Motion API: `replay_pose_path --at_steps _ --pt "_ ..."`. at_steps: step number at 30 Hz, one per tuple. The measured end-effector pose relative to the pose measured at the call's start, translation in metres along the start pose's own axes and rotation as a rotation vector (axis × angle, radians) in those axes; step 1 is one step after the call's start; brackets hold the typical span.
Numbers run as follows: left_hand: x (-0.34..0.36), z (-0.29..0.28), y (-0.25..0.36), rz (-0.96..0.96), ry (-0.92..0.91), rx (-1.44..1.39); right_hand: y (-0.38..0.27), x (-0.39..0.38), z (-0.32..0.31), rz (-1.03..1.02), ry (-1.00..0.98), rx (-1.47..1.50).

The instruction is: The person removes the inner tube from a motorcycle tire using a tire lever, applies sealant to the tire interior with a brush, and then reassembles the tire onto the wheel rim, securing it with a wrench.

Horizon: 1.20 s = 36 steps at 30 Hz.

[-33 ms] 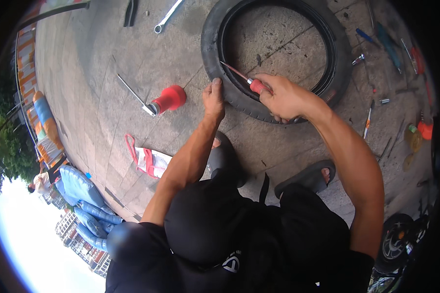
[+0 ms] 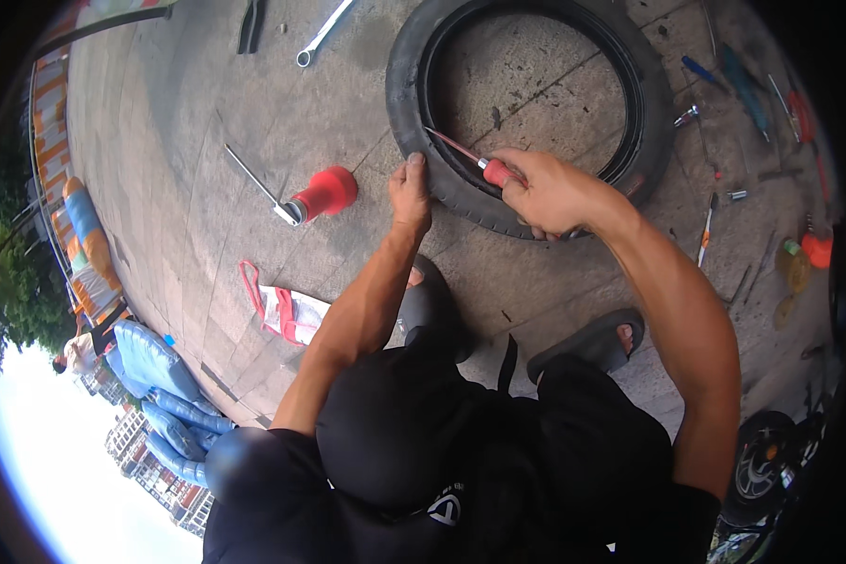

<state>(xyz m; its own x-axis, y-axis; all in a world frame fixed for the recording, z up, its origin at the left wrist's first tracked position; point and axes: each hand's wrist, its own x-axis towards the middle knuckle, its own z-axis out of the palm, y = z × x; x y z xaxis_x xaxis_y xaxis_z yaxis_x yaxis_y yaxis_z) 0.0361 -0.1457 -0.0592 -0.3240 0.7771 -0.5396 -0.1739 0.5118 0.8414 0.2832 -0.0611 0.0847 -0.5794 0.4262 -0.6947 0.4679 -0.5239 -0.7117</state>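
A black tire (image 2: 406,85) lies on its side on the paving, with a worn tread along its near edge. My left hand (image 2: 410,193) is closed on the tire's near left edge, its thumb on top; the other fingers are hidden below. My right hand (image 2: 555,193) is wrapped round the red handle of a screwdriver (image 2: 461,148) above the near part of the tire. The screwdriver's metal shaft points left, its tip at the inner edge of the tire. Whether the tip touches the rubber, I cannot tell.
Left of the tire lie a red power tool (image 2: 327,192) with a socket ratchet, a wrench (image 2: 321,36) and a red-and-white bag (image 2: 291,313). On the right are a blue screwdriver (image 2: 701,70), an orange-handled tool (image 2: 707,233), sockets (image 2: 736,195) and a wheel (image 2: 757,470).
The screwdriver and my right hand have shifted very slightly toward me and to the right. My left hand and the tire stay almost where they were.
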Motion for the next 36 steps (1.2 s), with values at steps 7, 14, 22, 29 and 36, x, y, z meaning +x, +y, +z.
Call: replay_pose_path --at_steps 7,14,22,29,36 --pt "-0.001 0.003 -0.001 0.004 0.004 -0.005 0.01 -0.034 -0.026 0.107 -0.187 -0.23" --pt "-0.004 0.008 0.001 0.007 0.027 -0.031 -0.004 -0.089 -0.066 0.173 -0.267 -0.593" --pt "-0.004 0.002 0.001 -0.055 -0.043 -0.029 0.028 -0.141 -0.069 0.172 -0.075 -0.215" --pt "-0.01 -0.003 0.009 -0.068 -0.132 -0.013 0.057 -0.132 -0.047 0.044 0.249 -0.093" --pt "-0.014 -0.005 0.014 -0.069 -0.196 0.008 0.054 -0.146 -0.052 0.167 0.193 -0.277"
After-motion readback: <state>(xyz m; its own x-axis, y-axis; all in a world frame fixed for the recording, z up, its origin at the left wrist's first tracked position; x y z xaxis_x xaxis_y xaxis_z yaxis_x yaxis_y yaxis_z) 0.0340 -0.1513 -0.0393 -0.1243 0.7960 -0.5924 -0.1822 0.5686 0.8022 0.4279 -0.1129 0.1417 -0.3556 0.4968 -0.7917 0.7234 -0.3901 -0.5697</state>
